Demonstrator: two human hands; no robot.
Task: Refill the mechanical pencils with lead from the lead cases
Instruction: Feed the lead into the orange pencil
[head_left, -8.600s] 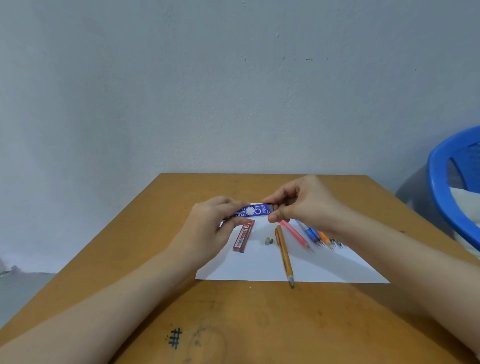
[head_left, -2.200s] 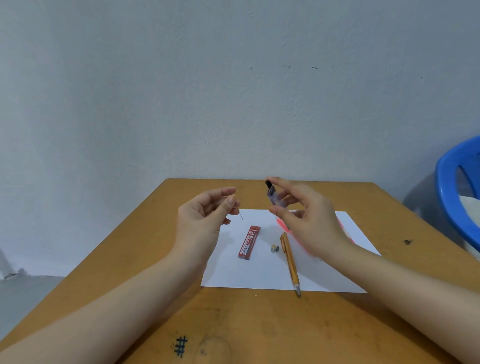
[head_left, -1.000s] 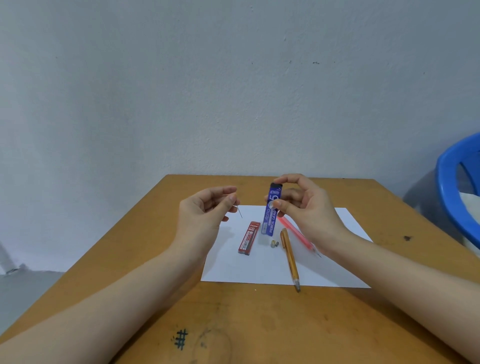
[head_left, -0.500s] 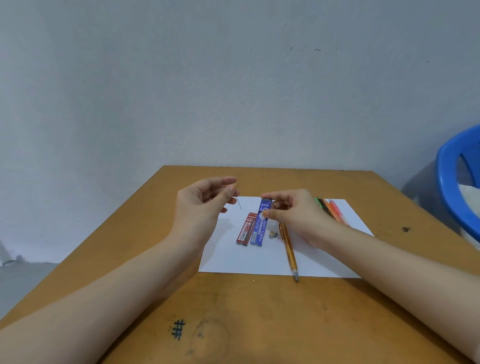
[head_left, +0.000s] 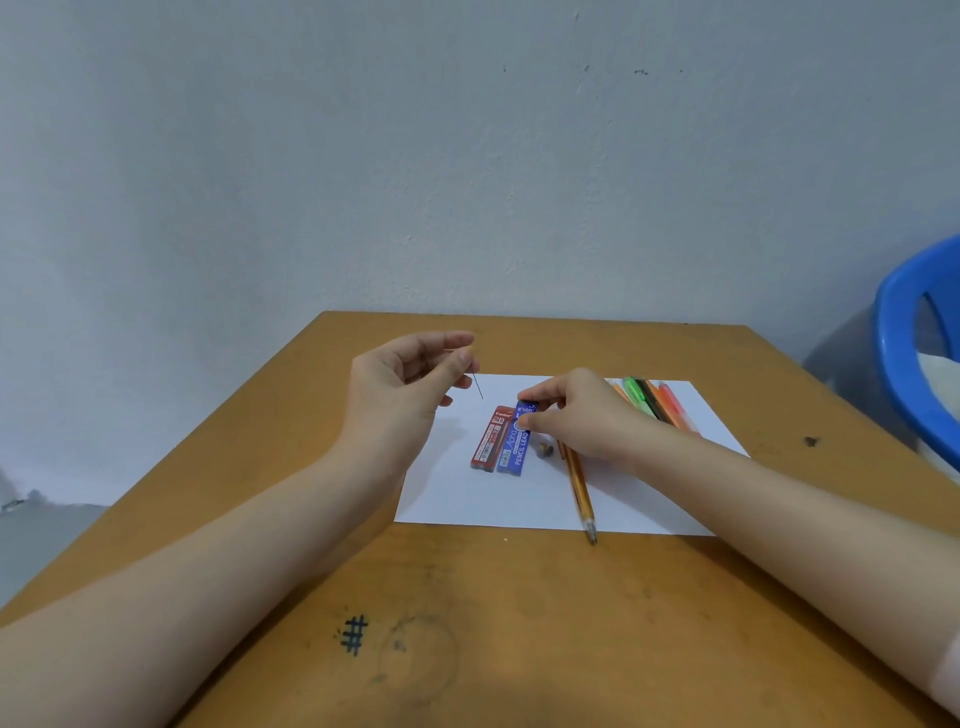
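My left hand (head_left: 400, 387) is raised above the table, thumb and forefinger pinched on a thin pencil lead (head_left: 478, 387) that points down. My right hand (head_left: 576, 415) rests on the white paper sheet (head_left: 519, 499), fingertips still on the top end of the blue lead case (head_left: 514, 449), which lies flat beside the red lead case (head_left: 488, 439). An orange mechanical pencil (head_left: 579, 488) lies just right of the cases, tip toward me, with its small cap (head_left: 544, 450) next to it. Several more coloured pencils (head_left: 657, 402) lie behind my right hand.
The wooden table (head_left: 519, 623) ends close behind the paper, against a grey wall. A blue plastic chair (head_left: 914, 358) stands off the table's right side. A black hash mark is drawn on the near tabletop.
My right hand has brought the blue lead case down from upright in the air and laid it flat on the paper beside the red case. My left hand keeps holding the lead.
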